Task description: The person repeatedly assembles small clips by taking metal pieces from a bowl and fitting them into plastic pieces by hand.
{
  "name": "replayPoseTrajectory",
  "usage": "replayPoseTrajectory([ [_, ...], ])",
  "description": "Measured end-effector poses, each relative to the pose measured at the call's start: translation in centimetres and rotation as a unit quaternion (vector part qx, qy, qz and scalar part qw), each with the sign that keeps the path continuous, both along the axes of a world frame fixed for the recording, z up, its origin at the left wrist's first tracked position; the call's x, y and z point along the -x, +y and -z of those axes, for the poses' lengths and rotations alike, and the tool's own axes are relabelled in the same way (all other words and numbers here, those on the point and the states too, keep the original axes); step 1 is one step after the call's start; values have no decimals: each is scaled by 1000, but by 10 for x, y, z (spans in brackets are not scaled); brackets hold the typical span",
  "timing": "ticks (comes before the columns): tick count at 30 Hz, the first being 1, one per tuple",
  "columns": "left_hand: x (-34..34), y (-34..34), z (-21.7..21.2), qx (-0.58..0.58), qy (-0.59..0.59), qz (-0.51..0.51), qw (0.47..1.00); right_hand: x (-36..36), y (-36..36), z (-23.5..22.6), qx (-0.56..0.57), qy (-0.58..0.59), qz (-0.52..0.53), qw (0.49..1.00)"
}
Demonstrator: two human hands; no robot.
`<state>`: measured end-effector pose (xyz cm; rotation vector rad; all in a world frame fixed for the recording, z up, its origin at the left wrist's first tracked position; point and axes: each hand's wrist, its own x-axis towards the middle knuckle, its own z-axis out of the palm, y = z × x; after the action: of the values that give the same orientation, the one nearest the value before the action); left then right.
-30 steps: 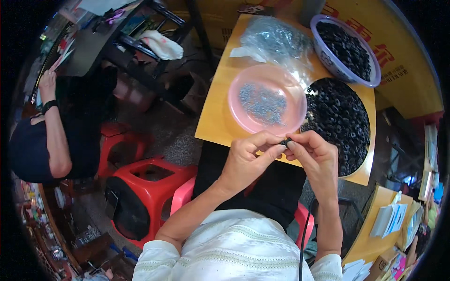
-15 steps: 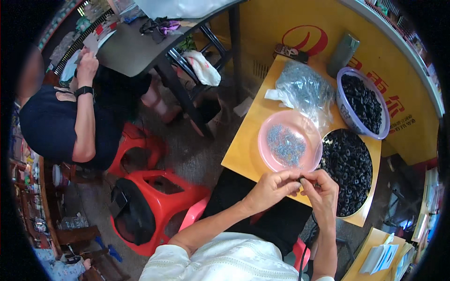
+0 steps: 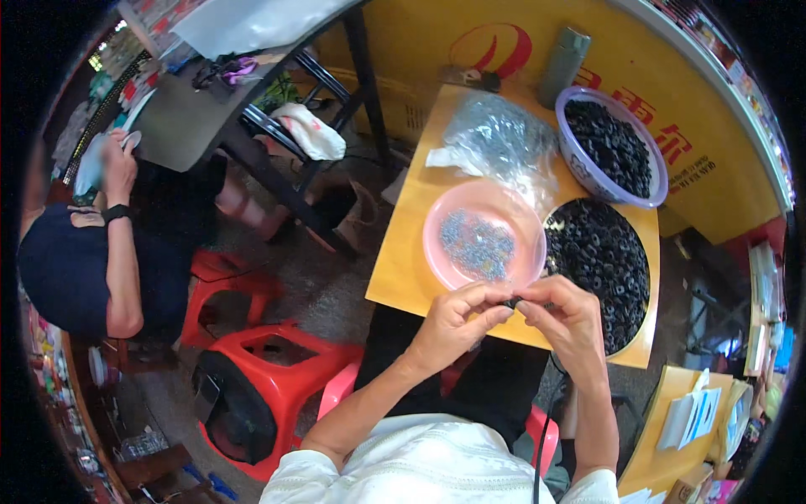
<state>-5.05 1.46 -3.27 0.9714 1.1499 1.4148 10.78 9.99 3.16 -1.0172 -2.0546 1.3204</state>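
Above the near edge of the small table, both hands meet with fingertips together. My left hand (image 3: 453, 329) pinches one side of a small black piece (image 3: 511, 302), and my right hand (image 3: 569, 321) pinches the other side. Fingers cover most of the piece, so its exact shape is hard to make out. Just beyond them sits a pink bowl (image 3: 527, 239) with many tiny silvery and bluish bits in it. To the right, close to my right hand, a round spread of small black pieces with holes (image 3: 606, 267) covers the table.
A purple-rimmed bowl (image 3: 574, 168) of more black pieces stands at the back right, beside a grey-green flask (image 3: 564, 65). A clear plastic bag (image 3: 497, 126) lies on the yellow tabletop (image 3: 393, 267). Red stools (image 3: 298, 370) and a seated person (image 3: 92, 269) are at left.
The view has shifted, so the table and bowls appear farther left and higher. My hands stay together, still holding the small black piece. The seated person's hand has moved.
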Motion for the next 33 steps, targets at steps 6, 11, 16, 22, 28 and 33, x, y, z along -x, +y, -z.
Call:
replayPoseTrajectory([
  [6,5,-1,-6,2,-41,-10,999,9,2,-11,-87,-20,-26,996],
  [11,2,5,7,-31,102,-49,993,11,-3,18,-56,66,24,996],
  [16,-4,9,12,-35,119,-56,991,5,-1,26,-26,58,8,998],
  [22,-13,9,7,24,-20,-40,999,0,-13,30,-117,34,2,993],
  [28,-19,12,5,73,-133,-9,988,-9,-13,45,-160,2,4,987],
  [33,-25,17,5,89,-94,-6,992,-12,-11,47,-194,-8,24,981],
])
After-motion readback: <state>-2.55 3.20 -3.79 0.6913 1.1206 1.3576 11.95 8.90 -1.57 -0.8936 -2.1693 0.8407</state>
